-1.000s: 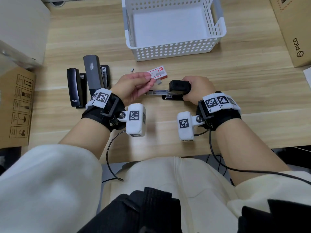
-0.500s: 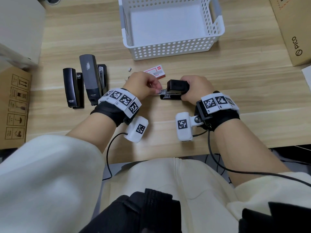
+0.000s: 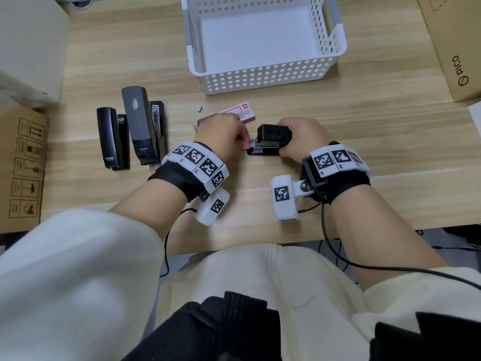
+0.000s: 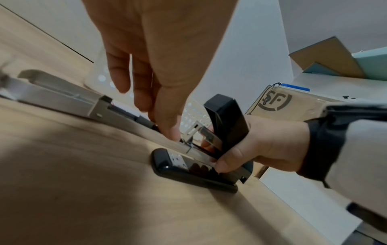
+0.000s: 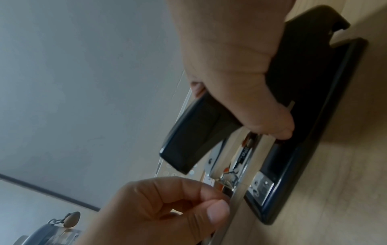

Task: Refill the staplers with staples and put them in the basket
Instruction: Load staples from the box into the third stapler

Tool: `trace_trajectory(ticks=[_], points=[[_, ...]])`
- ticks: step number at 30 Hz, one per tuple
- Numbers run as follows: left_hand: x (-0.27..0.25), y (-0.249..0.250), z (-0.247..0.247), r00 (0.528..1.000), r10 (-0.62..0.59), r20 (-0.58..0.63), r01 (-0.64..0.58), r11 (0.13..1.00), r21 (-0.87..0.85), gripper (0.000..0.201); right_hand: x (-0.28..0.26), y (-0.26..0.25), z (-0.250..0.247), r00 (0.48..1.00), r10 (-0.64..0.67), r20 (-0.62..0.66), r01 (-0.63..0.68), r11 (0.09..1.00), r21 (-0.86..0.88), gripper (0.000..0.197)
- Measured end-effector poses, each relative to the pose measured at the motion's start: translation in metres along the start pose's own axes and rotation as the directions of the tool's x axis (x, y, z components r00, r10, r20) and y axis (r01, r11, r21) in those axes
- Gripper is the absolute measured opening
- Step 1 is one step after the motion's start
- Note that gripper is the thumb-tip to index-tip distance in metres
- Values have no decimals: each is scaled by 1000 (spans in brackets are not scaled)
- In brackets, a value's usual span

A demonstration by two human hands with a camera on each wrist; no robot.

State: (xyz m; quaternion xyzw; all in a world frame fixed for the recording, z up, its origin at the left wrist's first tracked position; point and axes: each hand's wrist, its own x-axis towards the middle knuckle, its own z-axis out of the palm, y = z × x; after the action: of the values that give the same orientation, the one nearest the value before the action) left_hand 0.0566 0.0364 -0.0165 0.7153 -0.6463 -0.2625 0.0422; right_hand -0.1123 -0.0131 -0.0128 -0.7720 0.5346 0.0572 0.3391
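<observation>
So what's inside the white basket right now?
Nothing that shows: the white basket has a bare white floor, with no stapler in it. Its near wall hides a strip of floor behind it.

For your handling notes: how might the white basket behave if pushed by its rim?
The basket looks like thin perforated plastic, so probably light. It holds nothing, so it would likely slide easily on the smooth desk. Its tall walls may flex slightly.

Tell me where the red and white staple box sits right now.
In the head view the staple box lies on the desk just beyond the left hand, between it and the white basket.
</observation>
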Motion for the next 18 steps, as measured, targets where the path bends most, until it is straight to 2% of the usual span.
trace_trajectory(ticks=[4, 7, 9, 12, 18], points=[[-2, -5, 0, 1000, -9, -10, 8, 996, -84, 15, 0, 0, 0, 1000, 0, 7, 0, 1000, 5, 36], [-4, -17, -5, 990, -109, -89, 86, 970, -228, 16, 0, 1, -1, 1000, -1, 7, 1, 1000, -2, 36], [-4, -23, -9, 982, -152, -115, 119, 960, -255, 17, 0, 0, -1, 1000, 0, 4, 0, 1000, -6, 35], [-5, -26, -13, 989, -114, -90, 95, 977, -192, 12, 0, 0, 0, 1000, 0, 5, 0, 1000, -11, 33], [-4, -14, -15, 998, 54, -28, -51, 995, 90, 13, -1, 0, -2, 1000, -4, 10, 4, 1000, -21, 33]])
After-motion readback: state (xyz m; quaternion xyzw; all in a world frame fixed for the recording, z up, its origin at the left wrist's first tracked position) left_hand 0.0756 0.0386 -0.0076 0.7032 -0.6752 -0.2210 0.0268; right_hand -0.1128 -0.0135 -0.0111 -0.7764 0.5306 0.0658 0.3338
